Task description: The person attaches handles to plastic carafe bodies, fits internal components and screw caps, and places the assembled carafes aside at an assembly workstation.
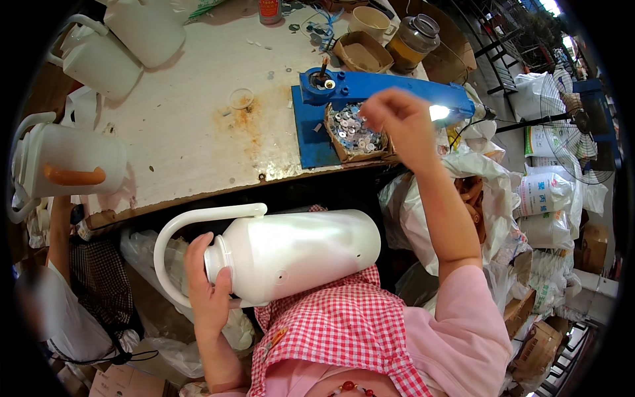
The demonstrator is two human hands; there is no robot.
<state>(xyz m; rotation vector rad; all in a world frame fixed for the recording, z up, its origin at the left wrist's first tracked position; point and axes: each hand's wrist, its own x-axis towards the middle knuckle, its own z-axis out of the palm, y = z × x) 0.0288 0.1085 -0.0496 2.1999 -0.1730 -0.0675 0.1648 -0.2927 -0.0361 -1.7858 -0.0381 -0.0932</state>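
Note:
A white thermos jug body (311, 248) lies on its side across my lap, neck to the left and base to the right. Its curved carrying handle (192, 218) swings out around the neck. My left hand (209, 284) wraps the neck, thumb on the near side. Small holes show in the jug's wall. My right hand (400, 126) is raised beside the blue bench press (397, 85), over the right edge of a small cardboard box (360, 157) full of metal washers or similar small parts. Its fingers are curled and pinched; what they hold, if anything, cannot be made out.
White jugs (99, 63) stand at the table's far left; another jug with an orange-brown handle (76, 173) is nearer, by another person's arm (59, 231). A lidded jar (413, 43) and a cup (370, 23) sit behind the press. A plastic sack (423, 218) holds orange-brown handles.

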